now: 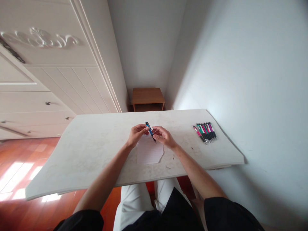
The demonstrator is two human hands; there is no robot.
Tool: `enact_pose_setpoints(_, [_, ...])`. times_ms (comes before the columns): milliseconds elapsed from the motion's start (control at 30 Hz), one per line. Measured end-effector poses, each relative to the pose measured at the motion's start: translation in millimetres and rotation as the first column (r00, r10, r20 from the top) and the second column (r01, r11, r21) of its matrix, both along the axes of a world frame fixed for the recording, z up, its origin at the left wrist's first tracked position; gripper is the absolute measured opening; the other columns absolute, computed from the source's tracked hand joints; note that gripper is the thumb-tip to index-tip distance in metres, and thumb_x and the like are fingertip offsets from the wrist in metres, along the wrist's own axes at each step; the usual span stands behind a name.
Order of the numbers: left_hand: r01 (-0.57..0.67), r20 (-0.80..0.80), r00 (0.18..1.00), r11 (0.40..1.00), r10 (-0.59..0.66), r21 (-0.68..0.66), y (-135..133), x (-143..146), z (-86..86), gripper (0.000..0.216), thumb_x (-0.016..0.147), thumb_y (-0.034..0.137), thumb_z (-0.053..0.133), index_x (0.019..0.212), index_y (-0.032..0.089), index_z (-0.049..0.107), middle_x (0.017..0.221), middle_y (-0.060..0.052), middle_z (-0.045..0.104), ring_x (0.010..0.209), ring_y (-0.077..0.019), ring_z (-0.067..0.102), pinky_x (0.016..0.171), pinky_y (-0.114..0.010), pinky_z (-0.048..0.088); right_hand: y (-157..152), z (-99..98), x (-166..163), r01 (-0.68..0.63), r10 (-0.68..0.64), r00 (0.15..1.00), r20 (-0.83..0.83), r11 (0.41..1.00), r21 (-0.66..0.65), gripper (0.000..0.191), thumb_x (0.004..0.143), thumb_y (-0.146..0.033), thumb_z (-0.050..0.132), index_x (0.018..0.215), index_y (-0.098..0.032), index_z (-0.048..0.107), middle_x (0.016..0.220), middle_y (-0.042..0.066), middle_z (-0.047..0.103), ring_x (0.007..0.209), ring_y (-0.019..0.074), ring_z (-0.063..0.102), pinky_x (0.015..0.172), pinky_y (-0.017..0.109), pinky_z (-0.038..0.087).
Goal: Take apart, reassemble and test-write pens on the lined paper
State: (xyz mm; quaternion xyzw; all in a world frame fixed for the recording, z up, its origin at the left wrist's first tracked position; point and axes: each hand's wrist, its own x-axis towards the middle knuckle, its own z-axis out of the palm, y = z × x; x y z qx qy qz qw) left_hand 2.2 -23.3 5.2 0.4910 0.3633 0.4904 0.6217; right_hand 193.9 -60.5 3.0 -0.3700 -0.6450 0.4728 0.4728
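Observation:
A blue pen (150, 130) with a black clip and a dark grip is pinched between the thumb and fingers of my left hand (137, 134). It leans, its upper end to the left and its tip down to the right, over a torn sheet of lined paper (149, 152). Close to the pen's right side is my right hand (165, 137), thumb and curved fingers apart. Its thumb lies by the dark grip; whether it touches I cannot tell. The paper rests flat on the white table (101, 147), its upper part partly behind my hands.
Several colourful pens (206, 132) lie side by side at the table's right. Small dark crumbs (173, 157) dot the surface near my right forearm. A wooden stand (148, 95) is beyond the far edge, a white cabinet (60, 80) at left, a wall (252, 80) at right.

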Motion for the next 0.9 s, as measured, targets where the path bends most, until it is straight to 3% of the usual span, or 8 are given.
enact_pose_setpoints(100, [-0.013,-0.039,0.999,1.0,0.013,0.003,-1.0,1.7,0.0,0.037,0.067,0.041,0.083,0.087,0.013,0.072,0.072,-0.004,0.071,0.06,-0.0136,0.063,0.061,-0.027,0.05,2.3,-2.3,-7.1,-0.045,0.035,0.991,-0.132,0.996,-0.078,0.06,0.077,-0.04,0.075,0.13,-0.026,0.05,0.1,0.004,0.066,0.077,0.0153,0.068,0.068,0.028,0.057])
enact_pose_setpoints(267, [-0.037,-0.084,0.996,0.999,0.04,0.04,-1.5,1.8,2.9,0.037,0.067,0.043,0.083,0.085,0.013,0.073,0.073,-0.005,0.072,0.06,-0.0142,0.063,0.06,-0.028,0.05,8.1,-3.1,-17.7,-0.035,0.002,0.985,-0.174,0.982,-0.188,0.071,0.076,-0.039,0.076,0.136,-0.027,0.041,0.094,0.002,0.065,0.063,0.0138,0.068,0.052,0.024,0.054])
enact_pose_setpoints(567, [-0.042,-0.168,0.984,0.996,0.055,0.085,-1.4,1.3,1.4,0.042,0.064,0.049,0.083,0.082,0.014,0.072,0.07,-0.005,0.071,0.059,-0.015,0.062,0.057,-0.028,0.051,8.2,-1.4,-25.4,0.013,-0.059,0.981,-0.183,0.971,-0.239,0.069,0.077,-0.037,0.074,0.137,-0.024,0.044,0.081,-0.001,0.066,0.063,0.0153,0.067,0.057,0.027,0.058])
enact_pose_setpoints(900, [0.109,-0.226,0.97,0.992,-0.092,0.065,-7.1,-2.0,9.1,0.048,0.069,0.053,0.078,0.089,0.011,0.071,0.074,-0.007,0.073,0.06,-0.0145,0.063,0.059,-0.027,0.052,4.8,-2.0,-18.0,0.07,-0.12,0.96,-0.254,0.978,-0.197,0.076,0.08,-0.032,0.072,0.144,-0.027,0.032,0.084,-0.003,0.066,0.063,0.0137,0.067,0.06,0.028,0.058])
